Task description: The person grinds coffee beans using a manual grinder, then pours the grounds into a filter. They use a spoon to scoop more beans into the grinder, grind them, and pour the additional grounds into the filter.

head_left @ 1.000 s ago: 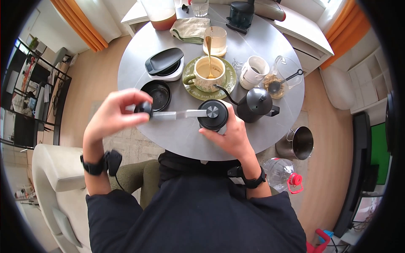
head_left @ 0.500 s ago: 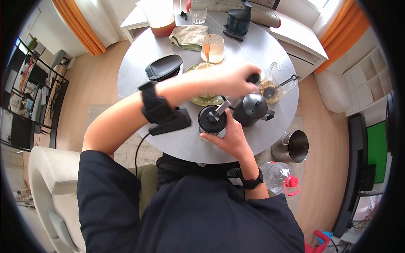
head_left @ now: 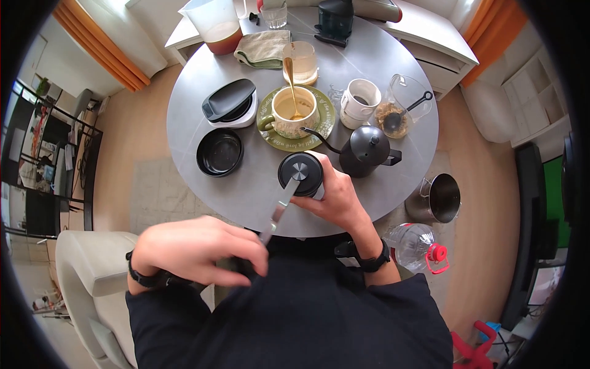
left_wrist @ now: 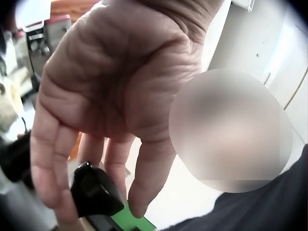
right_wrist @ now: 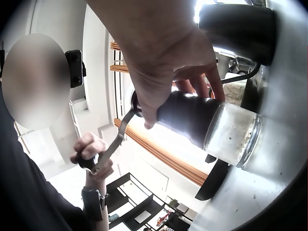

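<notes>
My right hand (head_left: pixel 337 195) grips the body of a black manual coffee grinder (right_wrist: pixel 185 115) near the table's front edge, fingers wrapped around it. Below the body, the grinder's clear jar (right_wrist: pixel 233 134) stands upright on the table. A metal crank (head_left: pixel 279 212) runs from the grinder's lid toward my torso. At its end, my left hand (head_left: pixel 200 251) holds the black knob (left_wrist: pixel 96 192) between fingers and thumb. Just beyond the grinder, a green-handled mug (head_left: pixel 294 114) with a gold spoon sits on a green plate (head_left: pixel 279 140). Right of it is a black gooseneck kettle (head_left: pixel 365 150).
Left on the table are a round black dish (head_left: pixel 220 152) and a grey scoop-shaped tray (head_left: pixel 228 99) on a white base. A white cup (head_left: pixel 356 111) and a glass vessel (head_left: pixel 393 120) with brown contents stand right. A pitcher (head_left: pixel 215 31) and folded cloth (head_left: pixel 263 49) lie farther back.
My left hand has swung the crank clockwise, from the left, across the far right side, and round to near my torso. My right hand keeps its hold on the grinder.
</notes>
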